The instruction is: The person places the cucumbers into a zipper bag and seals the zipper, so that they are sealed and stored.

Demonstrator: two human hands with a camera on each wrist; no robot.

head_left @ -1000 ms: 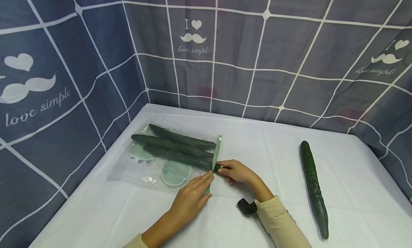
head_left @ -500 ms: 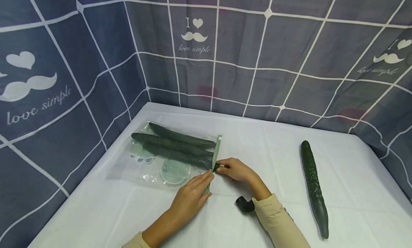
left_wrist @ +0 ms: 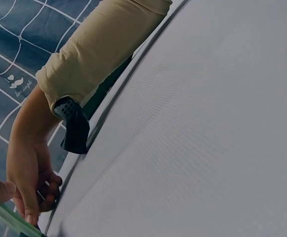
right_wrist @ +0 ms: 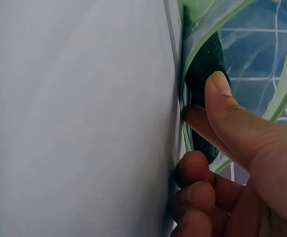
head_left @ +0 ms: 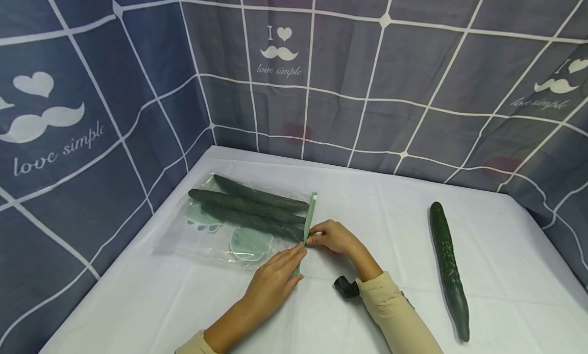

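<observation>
A clear zip bag (head_left: 179,244) with a green strip (head_left: 311,208) along its mouth lies on the white table in the head view, holding dark green cucumbers (head_left: 248,205) side by side. My left hand (head_left: 273,277) grips the near part of the strip, fingers on top and thumb at the edge. At the mouth, my right hand (head_left: 335,236) pinches the end of the nearest cucumber (right_wrist: 207,59); the right wrist view shows thumb and forefinger on it, inside the parted mouth. Another cucumber (head_left: 447,267) lies alone at the right.
The white-covered table (head_left: 367,201) is bordered at the back and left by a grey-blue patterned curtain (head_left: 340,53). A black wrist device (head_left: 345,287) sits by the right sleeve (head_left: 390,303).
My right hand has moved slightly left and away, and the cucumber end that stuck out of the mouth has gone further into the bag. My left hand stays in place.
</observation>
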